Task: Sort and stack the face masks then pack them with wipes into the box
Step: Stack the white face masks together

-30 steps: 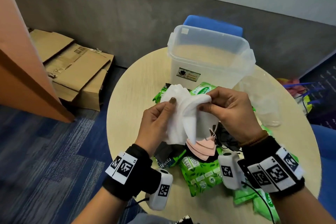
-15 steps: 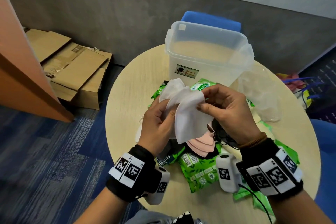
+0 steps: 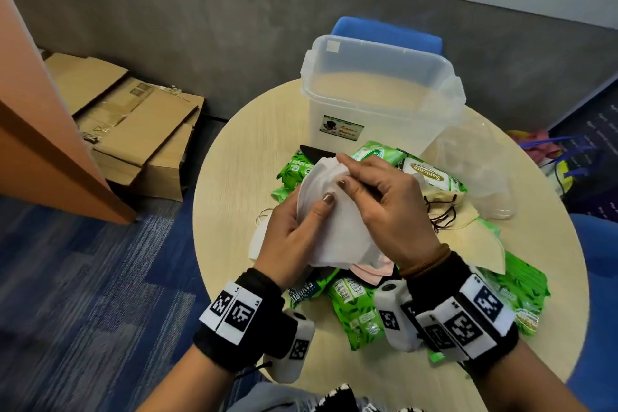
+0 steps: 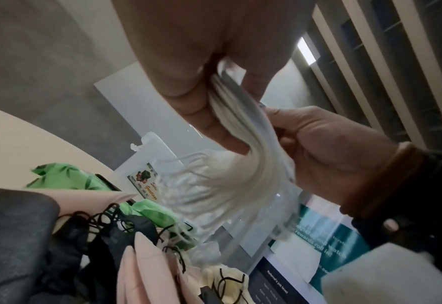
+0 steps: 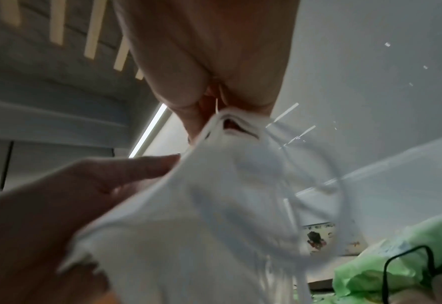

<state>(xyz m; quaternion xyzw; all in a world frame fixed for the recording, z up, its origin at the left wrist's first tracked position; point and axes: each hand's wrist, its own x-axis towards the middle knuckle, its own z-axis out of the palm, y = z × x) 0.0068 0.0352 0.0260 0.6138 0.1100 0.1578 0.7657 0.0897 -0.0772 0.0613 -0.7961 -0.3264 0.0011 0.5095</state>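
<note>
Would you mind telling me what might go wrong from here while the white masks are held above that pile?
1. Both the left hand and right hand pinch the white masks near their top edge; the loose lower layers fan out and may slip apart.
2. Dangling white ear loops hang above the black-looped masks and could snag.
3. The clear box stands behind the green wipes packs, so reaching over may scatter the pile.

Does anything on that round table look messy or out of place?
Yes. The green wipe packs and loose pink, cream and black masks lie jumbled in one heap, ear loops tangled. The clear box behind them looks empty. Both hands hold a bunch of white masks above the pile.
</note>
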